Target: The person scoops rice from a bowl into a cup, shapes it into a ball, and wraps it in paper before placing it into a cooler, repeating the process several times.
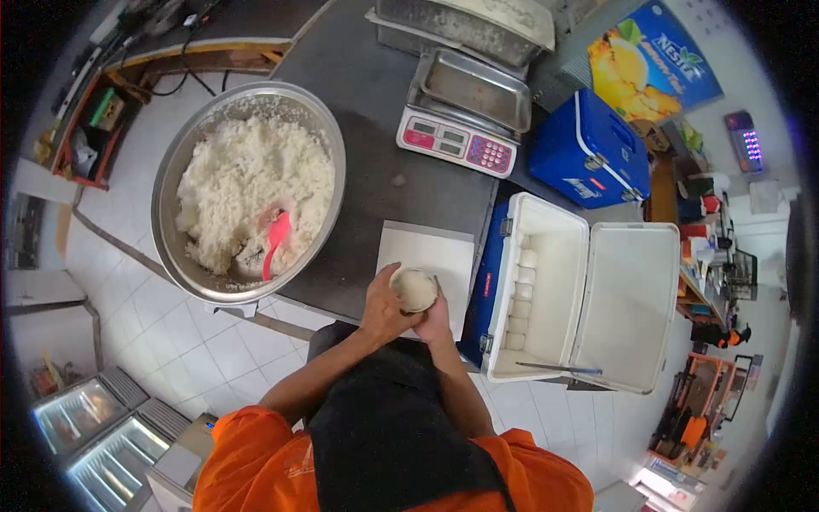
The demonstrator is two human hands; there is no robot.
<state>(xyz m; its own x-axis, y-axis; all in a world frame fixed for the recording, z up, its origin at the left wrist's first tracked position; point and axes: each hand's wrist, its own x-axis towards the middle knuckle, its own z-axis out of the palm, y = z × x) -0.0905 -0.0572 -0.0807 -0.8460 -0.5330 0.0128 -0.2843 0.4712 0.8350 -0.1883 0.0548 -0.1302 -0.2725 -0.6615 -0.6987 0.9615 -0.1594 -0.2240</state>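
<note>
My left hand (382, 305) and my right hand (435, 319) are closed around a small round cup (415, 290), one on each side. Its top looks filled with something pale, like rice. Below the cup lies a white sheet or board (456, 256) on the dark table (367, 188). To the left stands a large metal basin (164, 205) heaped with white rice (256, 183). A pink rice paddle (275, 243) rests in that rice.
Right of the table, an open cooler (554, 299) holds a row of white packs (522, 286); a thin metal tool (559, 369) lies across its edge. Farther back are a digital scale (456, 141) bearing a metal tray, a rice-smeared container (465, 30) and a closed blue cooler (589, 154).
</note>
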